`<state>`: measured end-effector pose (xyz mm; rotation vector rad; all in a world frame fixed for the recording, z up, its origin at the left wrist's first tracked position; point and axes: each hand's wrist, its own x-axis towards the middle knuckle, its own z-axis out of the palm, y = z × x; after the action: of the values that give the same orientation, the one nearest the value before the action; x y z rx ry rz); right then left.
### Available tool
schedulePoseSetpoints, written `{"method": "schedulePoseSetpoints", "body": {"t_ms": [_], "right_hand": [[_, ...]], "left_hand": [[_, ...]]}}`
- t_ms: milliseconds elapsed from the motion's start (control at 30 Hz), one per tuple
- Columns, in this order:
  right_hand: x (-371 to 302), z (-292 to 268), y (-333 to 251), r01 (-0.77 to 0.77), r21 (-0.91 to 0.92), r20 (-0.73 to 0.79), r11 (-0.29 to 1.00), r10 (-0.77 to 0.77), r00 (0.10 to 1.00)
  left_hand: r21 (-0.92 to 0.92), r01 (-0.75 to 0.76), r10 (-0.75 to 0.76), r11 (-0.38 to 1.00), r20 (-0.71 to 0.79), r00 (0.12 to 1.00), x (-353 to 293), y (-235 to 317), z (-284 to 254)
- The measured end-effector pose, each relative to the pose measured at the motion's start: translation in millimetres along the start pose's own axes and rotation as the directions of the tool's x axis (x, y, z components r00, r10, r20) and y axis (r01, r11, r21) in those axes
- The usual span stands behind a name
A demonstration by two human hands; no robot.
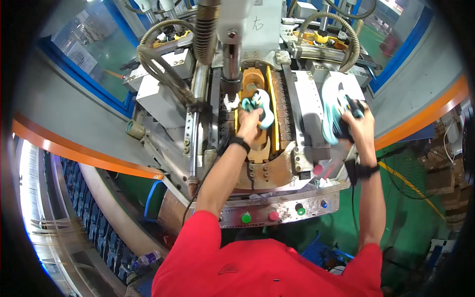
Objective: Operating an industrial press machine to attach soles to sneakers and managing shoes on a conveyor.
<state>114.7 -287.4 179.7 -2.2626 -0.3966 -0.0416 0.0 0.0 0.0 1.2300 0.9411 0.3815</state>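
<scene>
My left hand (250, 123) reaches into the middle of a press machine, its fingers closed on a white, teal and black shoe (267, 113). That shoe lies over the tan mould (254, 76) between two yellow-edged side blocks; my fingers hide part of it. To the right, my right hand (360, 123) grips a second white-and-teal shoe (329, 109) with a dark upper, held above the white metal block of the machine. Each wrist wears a black band. Just left of the first shoe hangs a vertical metal piston (231, 64).
A front panel (284, 213) with green, red and blue buttons runs below the mould. Ribbed hoses (163, 74) arch on both sides. An orange curved rail (89, 158) borders the station. At lower left is a conveyor (99, 213); cartons (440, 180) stand at right.
</scene>
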Motion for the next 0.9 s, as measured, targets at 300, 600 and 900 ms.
{"method": "schedulePoseSetpoints", "body": {"t_ms": [300,600,900], "right_hand": [[48,200,-108,0.05,-0.259,0.472,0.965,0.081,0.878],[19,322,-66,0.074,-0.309,0.211,0.948,-0.008,0.978],[-237,188,-80,0.729,0.347,0.189,0.59,-0.805,0.562]], "left_hand": [[-0.375,0.15,-0.047,0.915,0.27,0.962,-281,48,-176],[-0.455,-0.162,-0.002,0.876,-0.338,0.941,-400,5,-277],[-0.548,-0.251,-0.069,0.798,-0.496,0.866,-430,-34,-262]]}}
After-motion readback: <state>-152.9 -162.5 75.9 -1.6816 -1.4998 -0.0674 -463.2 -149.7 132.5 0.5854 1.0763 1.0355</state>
